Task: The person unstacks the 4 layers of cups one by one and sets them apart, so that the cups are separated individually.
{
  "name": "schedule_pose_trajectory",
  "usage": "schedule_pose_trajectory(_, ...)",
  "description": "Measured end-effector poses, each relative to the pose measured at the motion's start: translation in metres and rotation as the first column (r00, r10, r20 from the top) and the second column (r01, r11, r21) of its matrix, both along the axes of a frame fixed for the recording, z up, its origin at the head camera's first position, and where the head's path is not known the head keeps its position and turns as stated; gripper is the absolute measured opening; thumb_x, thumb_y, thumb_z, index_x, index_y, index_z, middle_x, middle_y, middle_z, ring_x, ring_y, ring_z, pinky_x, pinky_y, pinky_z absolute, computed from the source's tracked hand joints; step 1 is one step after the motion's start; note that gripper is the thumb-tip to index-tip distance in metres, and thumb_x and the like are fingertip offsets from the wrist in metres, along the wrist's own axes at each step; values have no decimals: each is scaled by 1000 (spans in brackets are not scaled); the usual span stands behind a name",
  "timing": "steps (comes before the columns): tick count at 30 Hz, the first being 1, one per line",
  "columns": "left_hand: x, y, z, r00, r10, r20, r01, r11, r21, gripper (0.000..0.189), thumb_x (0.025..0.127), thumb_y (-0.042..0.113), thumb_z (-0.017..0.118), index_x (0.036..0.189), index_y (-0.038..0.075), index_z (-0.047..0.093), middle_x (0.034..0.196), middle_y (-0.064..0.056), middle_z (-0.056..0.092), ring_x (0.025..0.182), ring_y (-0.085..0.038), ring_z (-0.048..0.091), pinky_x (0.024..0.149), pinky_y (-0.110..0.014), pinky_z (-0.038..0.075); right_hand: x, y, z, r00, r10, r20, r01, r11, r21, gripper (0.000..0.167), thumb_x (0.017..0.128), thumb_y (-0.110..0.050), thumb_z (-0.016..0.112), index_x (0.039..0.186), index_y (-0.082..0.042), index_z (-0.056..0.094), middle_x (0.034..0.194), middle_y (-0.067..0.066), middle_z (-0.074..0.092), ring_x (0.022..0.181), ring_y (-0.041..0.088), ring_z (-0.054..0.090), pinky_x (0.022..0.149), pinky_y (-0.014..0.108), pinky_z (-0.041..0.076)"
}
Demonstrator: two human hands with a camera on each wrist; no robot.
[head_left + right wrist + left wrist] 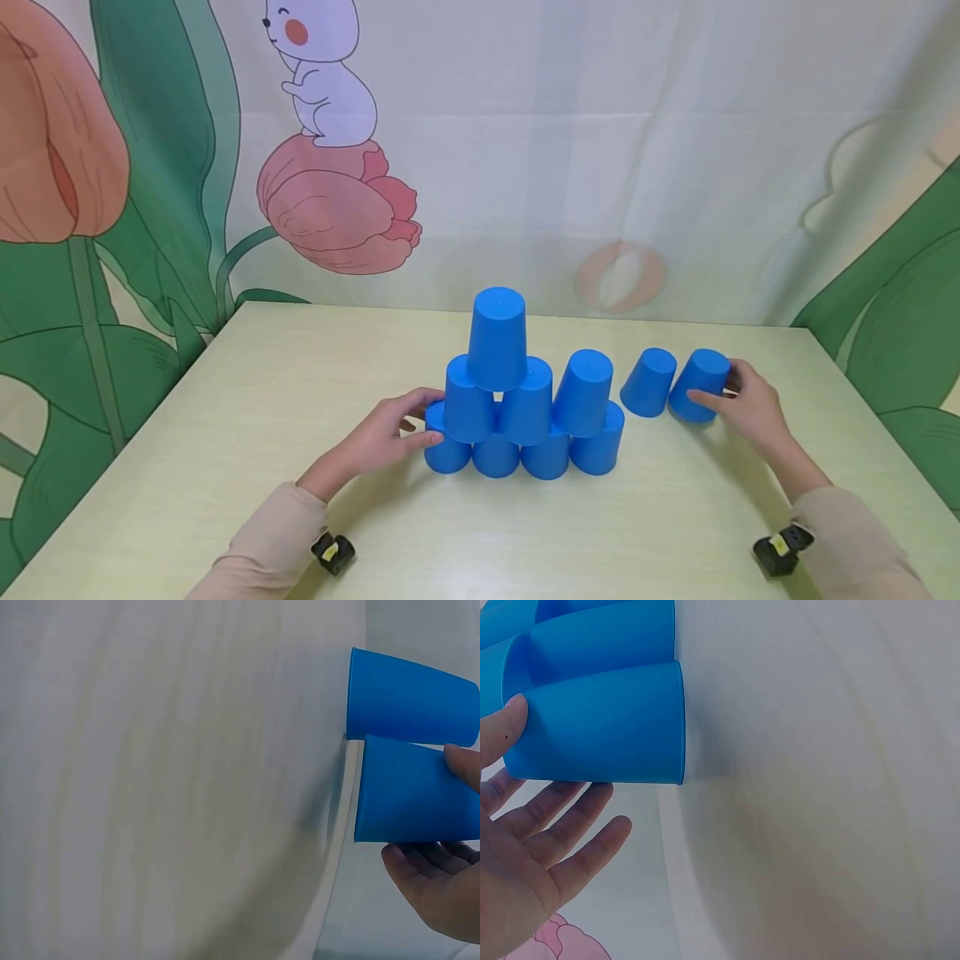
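Note:
Upside-down blue plastic cups form a stack, with a bottom row [545,457] of several, three above and one top cup [498,333]. My left hand [393,433] rests against the leftmost bottom cup [604,731], thumb at its near side and the other fingers spread along its outer side. Right of the stack, my right hand [742,404] holds a separate blue cup [697,387] between the thumb in front and the fingers behind. Close by its left side stands another loose cup [648,383], also upside down.
Everything stands on a pale wooden table [225,417]. Behind it hangs a printed curtain [480,167] with flowers and a white animal. A small black device [333,552] sits at the left wrist, a similar black device [782,550] at the right.

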State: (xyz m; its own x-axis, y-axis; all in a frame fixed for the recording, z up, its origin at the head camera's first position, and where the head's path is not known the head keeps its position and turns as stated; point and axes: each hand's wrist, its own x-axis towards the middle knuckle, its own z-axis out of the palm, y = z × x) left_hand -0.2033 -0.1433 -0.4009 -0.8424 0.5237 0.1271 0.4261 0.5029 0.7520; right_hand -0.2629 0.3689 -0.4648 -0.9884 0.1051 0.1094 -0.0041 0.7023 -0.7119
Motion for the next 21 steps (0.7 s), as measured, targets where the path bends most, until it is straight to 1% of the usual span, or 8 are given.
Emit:
schedule_pose_trajectory(6, 1, 1, 1, 1000, 0, 7, 0, 1000, 1, 51, 86, 23, 64, 129, 5, 45, 121, -12, 56, 102, -29, 56, 81, -43, 48, 3, -3, 2, 1000, 2, 28, -2, 1000, 17, 101, 73, -63, 60, 139, 3, 21, 132, 32, 36, 117, 50, 37, 87, 62, 36)
schedule_pose_trajectory(10, 0, 1, 0, 1000, -2, 2, 2, 1000, -2, 50, 86, 23, 64, 129, 5, 45, 121, -12, 56, 102, -30, 56, 81, -44, 48, 4, -5, 3, 999, 4, 48, -6, 1000, 25, 100, 74, -61, 62, 139, 4, 21, 132, 32, 35, 117, 50, 37, 87, 62, 36)
schedule_pose_trajectory(17, 1, 0, 1, 1000, 3, 6, -3, 1000, -3, 51, 85, 22, 64, 129, 5, 45, 121, -12, 56, 102, -28, 56, 80, -43, 48, 9, -12, 13, 995, 17, 95, -19, 1000, 25, 103, 73, -60, 63, 139, 6, 19, 134, 34, 32, 118, 52, 34, 87, 62, 36)
schedule_pose_trajectory(21, 1, 1, 2, 1000, 5, 14, -5, 1000, -1, 52, 85, 23, 64, 130, 6, 44, 121, -11, 56, 102, -28, 56, 81, -42, 47, 13, -16, 18, 992, 19, 124, -21, 1000, 15, 99, 76, -54, 65, 139, 6, 17, 135, 35, 30, 119, 53, 32, 88, 62, 35)
